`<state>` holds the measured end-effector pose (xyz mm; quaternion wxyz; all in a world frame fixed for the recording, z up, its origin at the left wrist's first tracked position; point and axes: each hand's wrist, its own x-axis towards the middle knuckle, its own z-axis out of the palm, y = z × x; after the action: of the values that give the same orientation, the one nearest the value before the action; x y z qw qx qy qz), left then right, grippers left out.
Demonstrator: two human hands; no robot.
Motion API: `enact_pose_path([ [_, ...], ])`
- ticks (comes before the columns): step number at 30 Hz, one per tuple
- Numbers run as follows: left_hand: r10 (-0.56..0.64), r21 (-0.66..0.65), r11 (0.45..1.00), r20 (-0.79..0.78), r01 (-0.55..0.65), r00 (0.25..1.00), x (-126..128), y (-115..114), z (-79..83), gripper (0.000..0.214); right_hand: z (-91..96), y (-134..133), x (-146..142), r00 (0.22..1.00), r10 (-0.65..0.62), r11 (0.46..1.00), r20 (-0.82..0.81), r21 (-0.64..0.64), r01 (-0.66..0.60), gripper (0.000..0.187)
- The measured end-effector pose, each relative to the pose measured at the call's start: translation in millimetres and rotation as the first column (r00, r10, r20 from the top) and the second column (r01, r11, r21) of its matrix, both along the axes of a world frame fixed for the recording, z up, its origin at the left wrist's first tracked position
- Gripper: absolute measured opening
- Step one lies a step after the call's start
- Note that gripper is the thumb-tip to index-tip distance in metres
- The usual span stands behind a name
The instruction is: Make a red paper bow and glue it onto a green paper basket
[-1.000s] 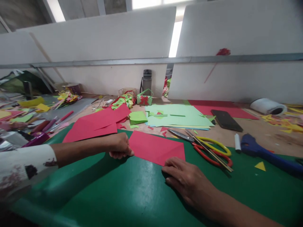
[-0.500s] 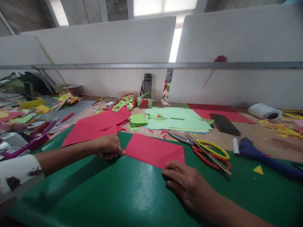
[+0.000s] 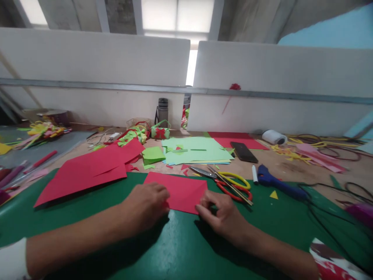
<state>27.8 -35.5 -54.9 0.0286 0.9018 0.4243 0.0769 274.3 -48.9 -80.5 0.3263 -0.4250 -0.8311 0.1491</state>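
Observation:
A folded red paper sheet [image 3: 182, 190] lies on the green mat [image 3: 163, 249] in front of me. My left hand [image 3: 147, 208] rests on its near left corner, fingers curled over the edge. At the near right corner, my right hand [image 3: 223, 214] pinches the paper's edge between thumb and fingers. Both hands touch the same sheet.
Larger red sheets [image 3: 87, 171] lie to the left. Light green papers [image 3: 195, 149] lie behind, with a phone [image 3: 243, 151]. Scissors with yellow and red handles [image 3: 230, 182], a white marker [image 3: 254, 174] and a blue glue gun [image 3: 276, 184] sit to the right. White partitions [image 3: 262, 85] stand at the back.
My left hand slid from the sheet's left corner onto its near edge. My right hand went from lying flat to pinching the right corner. The view swung right.

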Motion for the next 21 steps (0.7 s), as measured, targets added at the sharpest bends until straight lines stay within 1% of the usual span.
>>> enact_pose_path([
  [1, -0.101, 0.045, 0.994, -0.037, 0.103, 0.994, 7, -4, -7.1, 0.012, 2.5, 3, 3, 0.999, -0.038, 0.999, -0.011, 0.004, 0.038, 0.024],
  [2, -0.144, 0.077, 0.986, -0.057, 0.148, 0.988, 12, -6, -14.1, 0.013, 4.8, 6, 6, 0.997, -0.07, 0.998, -0.023, 0.002, 0.07, 0.022],
  [4, -0.187, 0.136, 0.971, -0.091, 0.198, 0.978, 13, -7, -25.4, 0.016, 8.5, 13, 13, 0.992, -0.122, 0.993, -0.039, -0.009, 0.122, 0.017],
  [7, -0.207, 0.171, 0.959, -0.119, 0.225, 0.971, 7, -6, -33.2, 0.019, 11.6, 21, 24, 0.983, -0.177, 0.984, -0.041, -0.029, 0.175, 0.017],
  [10, -0.21, 0.204, 0.951, -0.12, 0.232, 0.97, 3, -5, -35.0, 0.02, 13.1, 24, 31, 0.977, -0.211, 0.977, -0.021, -0.032, 0.21, 0.019],
  [11, -0.211, 0.223, 0.947, -0.119, 0.234, 0.97, 4, -5, -35.5, 0.02, 13.6, 24, 33, 0.976, -0.219, 0.975, -0.012, -0.027, 0.219, 0.022],
  [14, -0.222, 0.258, 0.936, -0.102, 0.241, 0.97, 5, -5, -38.3, 0.021, 15.6, 22, 35, 0.977, -0.211, 0.977, 0.018, -0.014, 0.211, 0.032],
  [16, -0.223, 0.255, 0.938, -0.076, 0.235, 0.972, 6, -4, -40.5, 0.022, 17.2, 21, 35, 0.981, -0.189, 0.982, 0.034, -0.013, 0.189, 0.027],
  [17, -0.22, 0.249, 0.941, -0.059, 0.228, 0.974, 6, -3, -41.5, 0.022, 17.8, 20, 34, 0.981, -0.189, 0.981, 0.038, -0.028, 0.19, 0.02],
  [18, -0.216, 0.246, 0.944, -0.038, 0.219, 0.976, 6, -3, -42.4, 0.022, 18.0, 21, 33, 0.978, -0.206, 0.975, 0.028, -0.074, 0.207, 0.015],
  [19, -0.212, 0.246, 0.946, -0.016, 0.21, 0.977, 6, -3, -43.4, 0.022, 17.9, 22, 32, 0.971, -0.237, 0.961, 0.006, -0.144, 0.236, 0.016],
  [21, -0.214, 0.258, 0.945, 0.024, 0.201, 0.977, 5, -3, -45.5, 0.022, 16.4, 25, 30, 0.949, -0.312, 0.908, -0.051, -0.311, 0.282, 0.024],
])
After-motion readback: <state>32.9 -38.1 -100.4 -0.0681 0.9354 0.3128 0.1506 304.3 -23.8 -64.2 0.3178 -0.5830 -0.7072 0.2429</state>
